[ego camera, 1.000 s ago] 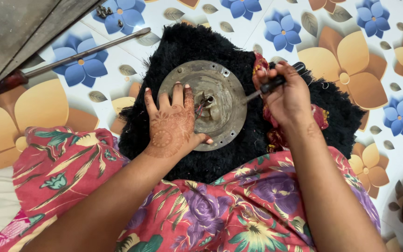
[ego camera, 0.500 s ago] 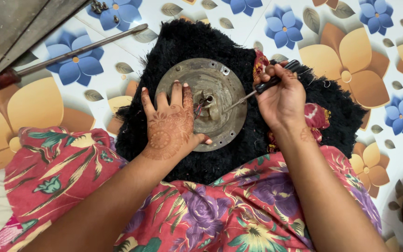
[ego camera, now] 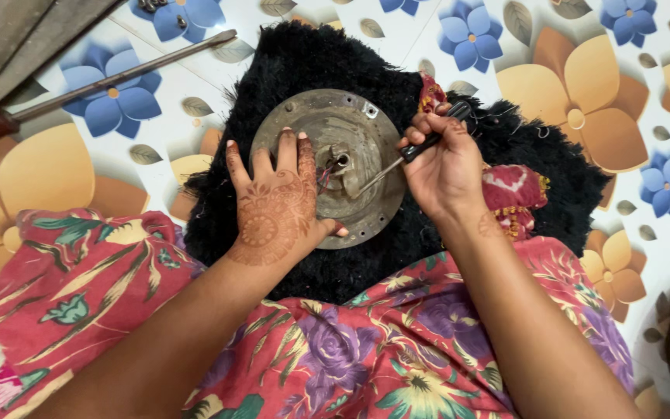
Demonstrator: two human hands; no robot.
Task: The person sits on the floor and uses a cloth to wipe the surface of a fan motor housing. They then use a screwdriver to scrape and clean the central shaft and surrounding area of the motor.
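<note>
At the centre of the frame a round, tarnished grey metal disc [ego camera: 343, 167] lies on a shaggy black mat [ego camera: 304, 70]. Small screws still sit near its rim, and thin wires show at its hub, so the work looks unfinished. The left hand [ego camera: 273, 206] rests flat and open on the disc. The right hand [ego camera: 443, 167] is closed around a black-handled screwdriver [ego camera: 397, 159], its tip at the hub.
</note>
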